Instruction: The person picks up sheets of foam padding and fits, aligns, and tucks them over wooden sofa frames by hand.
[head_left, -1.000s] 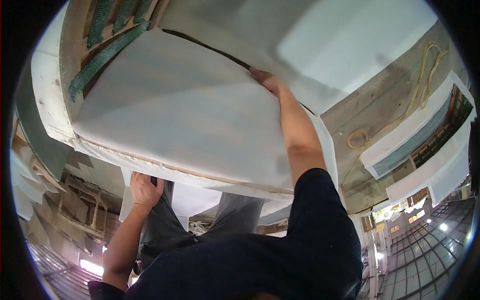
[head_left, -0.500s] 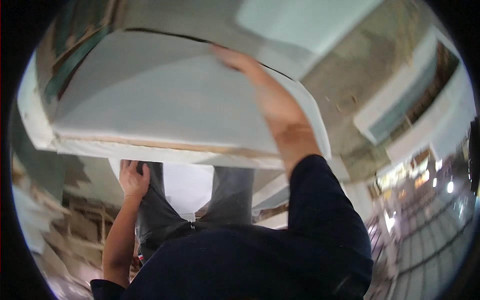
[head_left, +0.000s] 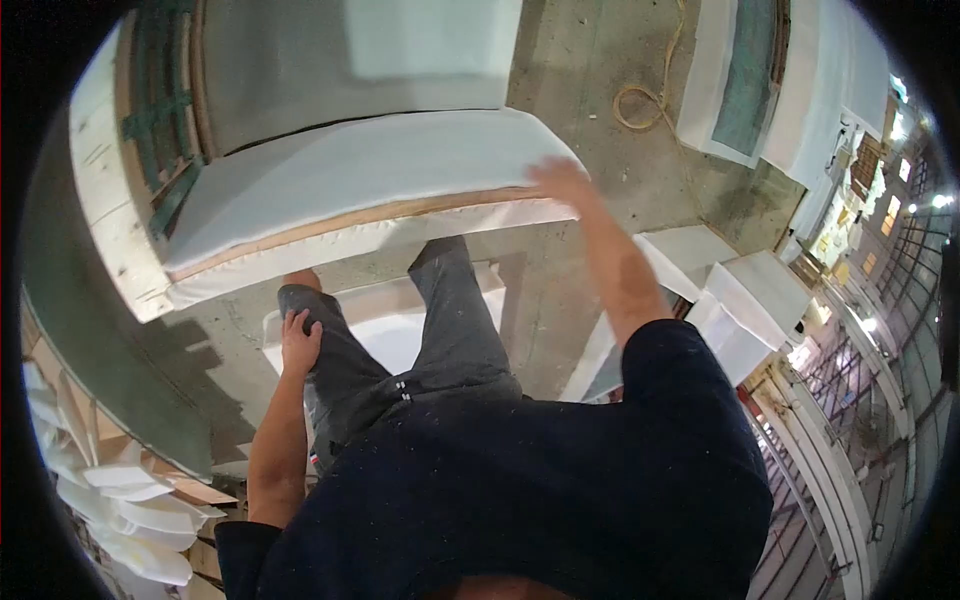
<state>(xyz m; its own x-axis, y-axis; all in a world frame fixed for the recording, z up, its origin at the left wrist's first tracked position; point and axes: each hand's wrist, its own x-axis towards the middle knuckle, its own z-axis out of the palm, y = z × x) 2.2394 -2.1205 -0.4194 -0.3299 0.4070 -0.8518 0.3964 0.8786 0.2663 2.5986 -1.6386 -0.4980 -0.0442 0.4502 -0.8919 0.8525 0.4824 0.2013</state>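
In front of me lies a sofa frame with a white padded seat panel (head_left: 380, 160). A bare wooden strip (head_left: 400, 209) runs along its near edge, above white fabric with a gathered seam. My right hand (head_left: 560, 183), smeared by motion, hovers over or touches the panel's right end, fingers stretched out and holding nothing visible. I cannot tell if it makes contact. My left hand (head_left: 300, 340) rests on my left knee, fingers spread on the grey trousers (head_left: 345, 352).
A wooden side frame with green webbing (head_left: 160, 115) stands at the left. White covered pieces (head_left: 740, 310) stand at the right. A coiled strap or hose (head_left: 638, 106) lies on the concrete floor (head_left: 590, 60). Cut white pieces (head_left: 130, 490) are stacked at lower left.
My right hand has moved from the panel's far edge to its near right corner. The view has shifted, showing more floor. My left hand stays on my knee.
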